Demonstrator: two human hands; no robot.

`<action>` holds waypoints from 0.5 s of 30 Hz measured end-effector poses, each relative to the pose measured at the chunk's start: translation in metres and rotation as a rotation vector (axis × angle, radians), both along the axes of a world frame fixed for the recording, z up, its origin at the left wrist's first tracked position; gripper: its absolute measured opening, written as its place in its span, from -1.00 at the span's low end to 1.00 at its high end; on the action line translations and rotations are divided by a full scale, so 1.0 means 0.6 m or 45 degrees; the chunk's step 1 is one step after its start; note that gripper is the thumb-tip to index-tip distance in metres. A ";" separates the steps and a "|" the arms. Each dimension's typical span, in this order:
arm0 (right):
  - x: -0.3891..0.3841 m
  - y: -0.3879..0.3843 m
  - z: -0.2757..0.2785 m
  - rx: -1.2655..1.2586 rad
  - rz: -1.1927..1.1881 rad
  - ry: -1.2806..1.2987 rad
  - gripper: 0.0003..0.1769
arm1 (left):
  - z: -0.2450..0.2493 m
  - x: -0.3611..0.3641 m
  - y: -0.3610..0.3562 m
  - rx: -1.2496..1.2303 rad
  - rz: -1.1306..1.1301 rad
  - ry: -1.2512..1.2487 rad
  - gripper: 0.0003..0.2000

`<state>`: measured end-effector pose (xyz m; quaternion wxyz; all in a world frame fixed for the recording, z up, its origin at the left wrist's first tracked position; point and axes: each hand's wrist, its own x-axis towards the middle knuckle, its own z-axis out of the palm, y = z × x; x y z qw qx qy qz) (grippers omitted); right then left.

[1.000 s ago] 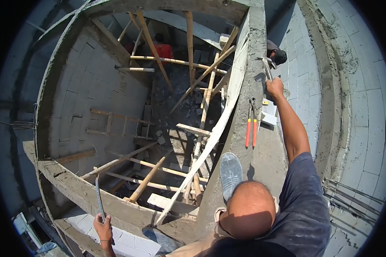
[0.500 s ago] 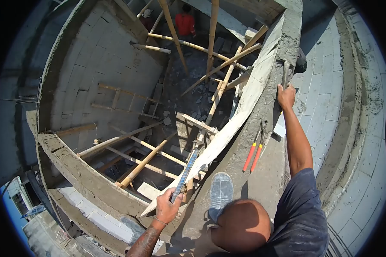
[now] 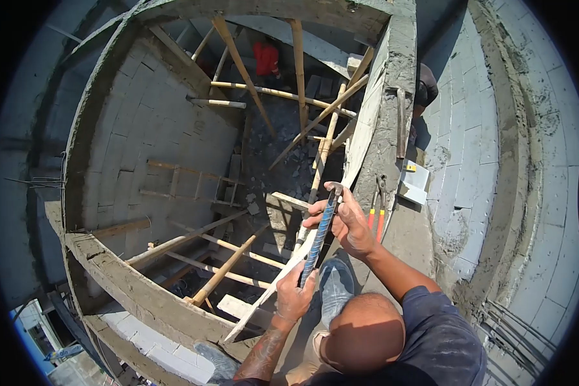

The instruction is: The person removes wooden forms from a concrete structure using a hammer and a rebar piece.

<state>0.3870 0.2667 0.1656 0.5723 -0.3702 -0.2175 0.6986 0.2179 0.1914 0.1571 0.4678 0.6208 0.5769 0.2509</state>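
A hammer with a blue-striped handle [image 3: 318, 241] is held upright before me, its metal head at the top. My left hand [image 3: 295, 297] is closed round the lower end of the handle. Against the upper part, just below the head, is my right hand [image 3: 352, 226], its fingers curling behind the handle and partly hidden. Pincers with red and yellow handles [image 3: 380, 217] lie on the concrete beam [image 3: 392, 222] to the right of that hand. Farther along, a long narrow bar [image 3: 401, 122] rests on the beam top.
Left of the beam is a deep opening crossed by bamboo poles [image 3: 235, 260], with rubble below. A person in red [image 3: 266, 58] is down there. Another person [image 3: 426, 87] is partly hidden behind the beam. A white block [image 3: 415, 183] sits beside the pincers; rebar [image 3: 521, 334] lies lower right.
My right hand has let go of the bar, which now lies on the beam, and has come to the hammer's upper end. My left hand has raised the hammer and moved right.
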 end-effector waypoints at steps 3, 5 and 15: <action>0.014 0.011 0.025 -0.198 -0.388 0.423 -0.45 | -0.005 0.036 0.025 0.131 -0.073 -0.096 -0.75; 0.055 0.016 0.045 -0.035 -0.446 0.469 -0.51 | -0.022 0.062 0.042 0.221 -0.214 -0.211 -0.70; 0.274 0.119 0.131 0.371 -1.612 -0.399 -0.59 | -0.231 0.065 0.061 -0.012 -0.200 0.543 -0.52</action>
